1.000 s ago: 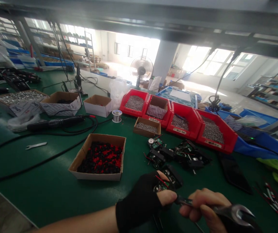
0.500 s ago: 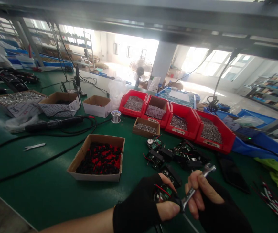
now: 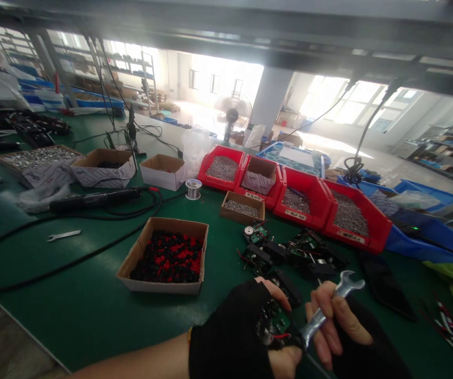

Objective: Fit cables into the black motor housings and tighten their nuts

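My left hand (image 3: 246,331), in a black fingerless glove, is closed round a small black assembly with a green circuit board (image 3: 278,317) and a red wire. In my right hand (image 3: 339,326), also gloved, is a silver wrench (image 3: 317,322). Its lower end meets the edge of the assembly near my left thumb; the exact contact is hidden. The open jaw of the wrench points up and to the right. Just beyond my hands lie several similar black assemblies (image 3: 277,250) with green boards and wires.
A carton of black and red parts (image 3: 163,284) stands left of my hands. Red bins (image 3: 301,184) and a small carton of metal pieces (image 3: 242,208) line the back. A second wrench (image 3: 63,236), a solder spool (image 3: 193,189) and black cables (image 3: 72,263) lie on the green table.
The view has shifted slightly, so the scene sits further right. The assembly is turned a little in my left hand, showing more green board. The wrench has swung, its open jaw now further right.
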`<act>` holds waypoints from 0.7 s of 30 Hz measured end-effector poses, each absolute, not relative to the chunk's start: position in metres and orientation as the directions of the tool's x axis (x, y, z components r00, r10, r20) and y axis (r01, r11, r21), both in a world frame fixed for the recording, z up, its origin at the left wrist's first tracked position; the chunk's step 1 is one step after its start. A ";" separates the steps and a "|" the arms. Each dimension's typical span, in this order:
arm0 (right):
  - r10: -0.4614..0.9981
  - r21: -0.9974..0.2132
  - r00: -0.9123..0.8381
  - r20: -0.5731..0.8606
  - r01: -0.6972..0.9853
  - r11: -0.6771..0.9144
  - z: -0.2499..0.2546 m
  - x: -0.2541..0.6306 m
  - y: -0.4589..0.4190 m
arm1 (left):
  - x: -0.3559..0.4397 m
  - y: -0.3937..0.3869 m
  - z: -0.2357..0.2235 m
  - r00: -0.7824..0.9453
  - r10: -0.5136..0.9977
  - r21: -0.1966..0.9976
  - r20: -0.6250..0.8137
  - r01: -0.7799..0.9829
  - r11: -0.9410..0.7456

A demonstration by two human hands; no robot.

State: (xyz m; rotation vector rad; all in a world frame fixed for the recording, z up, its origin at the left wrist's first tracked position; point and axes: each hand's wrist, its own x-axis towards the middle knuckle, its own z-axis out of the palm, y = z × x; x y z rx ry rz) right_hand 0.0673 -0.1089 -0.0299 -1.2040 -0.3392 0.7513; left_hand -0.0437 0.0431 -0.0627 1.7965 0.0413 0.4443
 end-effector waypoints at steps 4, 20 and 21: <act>0.726 -0.923 0.665 -0.174 -0.367 0.114 -0.028 0.068 -0.110 | -0.049 0.045 -0.073 0.933 0.188 0.913 0.306 -0.231 -0.336; 0.676 -0.990 0.737 -0.014 -0.107 0.096 -0.035 0.073 -0.112 | -0.037 0.035 -0.067 0.721 0.256 0.686 0.643 -0.394 -0.612; 0.679 -0.991 0.734 -0.010 -0.098 0.090 -0.034 0.071 -0.111 | -0.036 0.036 -0.066 0.715 0.242 0.678 0.656 -0.416 -0.606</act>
